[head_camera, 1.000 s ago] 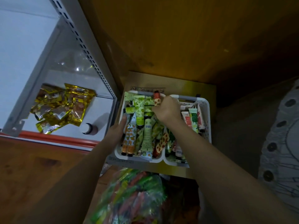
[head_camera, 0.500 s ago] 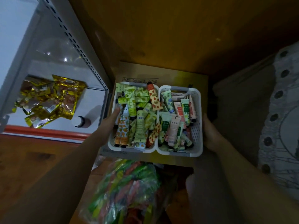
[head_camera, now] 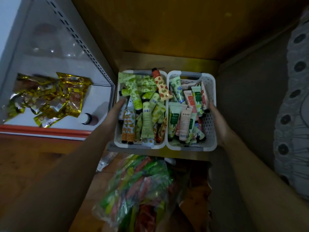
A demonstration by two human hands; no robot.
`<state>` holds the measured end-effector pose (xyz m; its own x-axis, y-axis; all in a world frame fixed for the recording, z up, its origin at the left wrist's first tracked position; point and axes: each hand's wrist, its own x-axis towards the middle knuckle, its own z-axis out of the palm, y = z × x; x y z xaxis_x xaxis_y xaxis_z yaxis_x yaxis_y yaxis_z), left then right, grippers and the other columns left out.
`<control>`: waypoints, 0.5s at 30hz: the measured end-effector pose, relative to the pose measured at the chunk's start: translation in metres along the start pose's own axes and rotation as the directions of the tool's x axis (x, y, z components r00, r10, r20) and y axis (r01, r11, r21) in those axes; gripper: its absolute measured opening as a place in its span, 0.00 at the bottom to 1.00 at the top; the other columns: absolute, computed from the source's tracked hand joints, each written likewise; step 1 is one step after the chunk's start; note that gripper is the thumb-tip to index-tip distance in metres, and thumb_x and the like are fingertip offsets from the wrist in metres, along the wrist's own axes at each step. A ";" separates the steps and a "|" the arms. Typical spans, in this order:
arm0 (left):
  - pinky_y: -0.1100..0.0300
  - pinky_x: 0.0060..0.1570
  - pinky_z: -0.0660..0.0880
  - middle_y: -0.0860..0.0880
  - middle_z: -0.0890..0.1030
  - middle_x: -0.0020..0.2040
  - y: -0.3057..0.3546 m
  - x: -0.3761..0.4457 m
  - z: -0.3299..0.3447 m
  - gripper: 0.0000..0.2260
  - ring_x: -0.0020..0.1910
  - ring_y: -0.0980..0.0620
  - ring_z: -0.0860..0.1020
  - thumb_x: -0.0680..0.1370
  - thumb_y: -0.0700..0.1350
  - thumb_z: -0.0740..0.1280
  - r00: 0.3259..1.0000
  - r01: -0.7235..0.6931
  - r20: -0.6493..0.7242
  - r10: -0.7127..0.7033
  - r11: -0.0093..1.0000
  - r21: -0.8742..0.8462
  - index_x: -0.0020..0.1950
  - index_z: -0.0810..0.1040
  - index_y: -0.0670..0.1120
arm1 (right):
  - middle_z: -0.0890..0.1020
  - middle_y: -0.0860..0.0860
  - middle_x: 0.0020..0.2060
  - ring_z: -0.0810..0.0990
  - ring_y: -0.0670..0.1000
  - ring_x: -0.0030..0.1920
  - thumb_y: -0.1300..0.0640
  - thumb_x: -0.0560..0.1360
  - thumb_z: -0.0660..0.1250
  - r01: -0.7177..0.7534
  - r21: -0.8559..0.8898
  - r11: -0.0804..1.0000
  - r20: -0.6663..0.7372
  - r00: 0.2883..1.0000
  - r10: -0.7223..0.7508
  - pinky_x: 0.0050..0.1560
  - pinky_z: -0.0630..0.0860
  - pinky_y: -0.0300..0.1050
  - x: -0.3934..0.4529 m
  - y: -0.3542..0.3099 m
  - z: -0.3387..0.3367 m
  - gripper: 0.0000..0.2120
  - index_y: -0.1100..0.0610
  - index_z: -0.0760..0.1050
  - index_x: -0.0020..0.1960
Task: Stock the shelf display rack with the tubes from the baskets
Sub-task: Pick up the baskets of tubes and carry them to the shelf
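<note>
White left basket heaped with green tubes, right basket pastel tubes, left hand and right hand gripping outer walls

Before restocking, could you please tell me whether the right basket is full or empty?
Full: the right basket holds piled tubes.

White perforated plastic baskets hold glossy printed tubes; shiny gold foil packets lie on a smooth shelf.
</note>
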<state>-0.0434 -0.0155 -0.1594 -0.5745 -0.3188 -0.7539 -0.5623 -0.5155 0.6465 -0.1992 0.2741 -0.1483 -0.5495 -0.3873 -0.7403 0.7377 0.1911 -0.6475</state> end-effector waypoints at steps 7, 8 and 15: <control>0.57 0.39 0.79 0.47 0.83 0.38 -0.005 -0.033 -0.004 0.20 0.36 0.50 0.82 0.80 0.61 0.58 1.000 0.002 0.014 -0.001 0.999 -0.054 0.49 0.80 0.47 | 0.81 0.51 0.61 0.80 0.51 0.61 0.32 0.78 0.49 -0.022 -0.141 0.990 0.059 0.998 0.030 0.62 0.73 0.53 -0.031 -0.012 0.007 0.30 0.48 0.75 0.66; 0.58 0.37 0.79 0.46 0.83 0.37 -0.002 -0.044 -0.006 0.20 0.35 0.49 0.82 0.80 0.61 0.58 0.999 -0.012 0.030 0.014 0.998 -0.063 0.49 0.80 0.47 | 0.81 0.51 0.61 0.80 0.51 0.61 0.32 0.78 0.49 -0.022 -0.150 0.988 0.059 0.998 0.031 0.61 0.74 0.53 -0.041 -0.016 0.011 0.29 0.48 0.76 0.66; 0.58 0.36 0.78 0.50 0.83 0.36 0.042 -0.172 -0.026 0.21 0.36 0.51 0.82 0.81 0.61 0.56 0.993 -0.089 0.069 0.092 0.995 -0.042 0.57 0.78 0.46 | 0.84 0.50 0.55 0.83 0.48 0.54 0.33 0.79 0.46 0.022 -0.180 0.983 0.074 0.997 -0.009 0.55 0.76 0.49 -0.164 -0.051 0.061 0.28 0.46 0.78 0.59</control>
<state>0.0475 -0.0033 -0.0051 -0.6633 -0.3088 -0.6816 -0.4839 -0.5178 0.7055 -0.1229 0.2729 0.0167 -0.5256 -0.4545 -0.7192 0.6425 0.3421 -0.6857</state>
